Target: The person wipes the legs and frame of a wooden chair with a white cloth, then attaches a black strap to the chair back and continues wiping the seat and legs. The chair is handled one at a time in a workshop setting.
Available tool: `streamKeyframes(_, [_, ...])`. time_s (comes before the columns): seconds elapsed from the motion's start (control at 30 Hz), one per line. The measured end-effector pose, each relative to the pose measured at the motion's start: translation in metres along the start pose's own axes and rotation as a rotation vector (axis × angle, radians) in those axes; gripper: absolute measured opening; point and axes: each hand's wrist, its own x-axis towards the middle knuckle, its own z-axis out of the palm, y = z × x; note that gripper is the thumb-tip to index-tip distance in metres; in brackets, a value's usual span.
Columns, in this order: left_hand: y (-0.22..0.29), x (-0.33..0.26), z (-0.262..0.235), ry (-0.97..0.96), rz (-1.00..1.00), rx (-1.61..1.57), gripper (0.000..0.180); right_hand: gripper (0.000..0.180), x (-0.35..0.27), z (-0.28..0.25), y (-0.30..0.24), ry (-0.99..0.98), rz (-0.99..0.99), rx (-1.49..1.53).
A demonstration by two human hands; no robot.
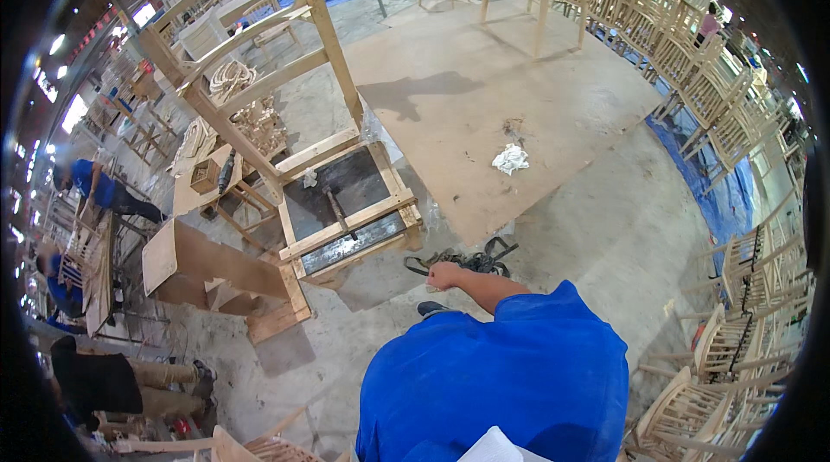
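My right hand reaches forward from the blue sleeve, its fingers curled closed. What they hold, if anything, is hidden. Just beyond and beside it, a tangle of black straps lies on the concrete floor; I cannot tell whether the hand touches it. My left hand does not show. Left of the straps stands a wooden bench with a dark top and a tall upright frame at its far side. A hammer-like tool rests across that top, with a small crumpled pale scrap near it.
A large brown board covers the floor ahead, with crumpled white material on it. Chairs stand crowded along the right. At left are an open-sided wooden box, a low table with wooden parts, and other people.
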Motion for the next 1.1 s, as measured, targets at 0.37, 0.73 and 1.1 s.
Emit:
streamKeyframes(0.37, [0.060, 0.009, 0.043, 0.049, -0.025, 0.024, 0.032, 0.043, 0.063, -0.015, 0.022, -0.210, -0.074, -0.141])
streamKeyframes(0.73, [0.088, 0.016, 0.073, 0.061, -0.056, 0.047, 0.033, 0.055, 0.070, -0.032, 0.051, -0.317, -0.090, -0.103])
streamKeyframes(1.1, [0.082, 0.020, 0.093, 0.045, -0.067, 0.022, 0.033, 0.040, 0.073, -0.041, 0.051, -0.213, -0.043, -0.012])
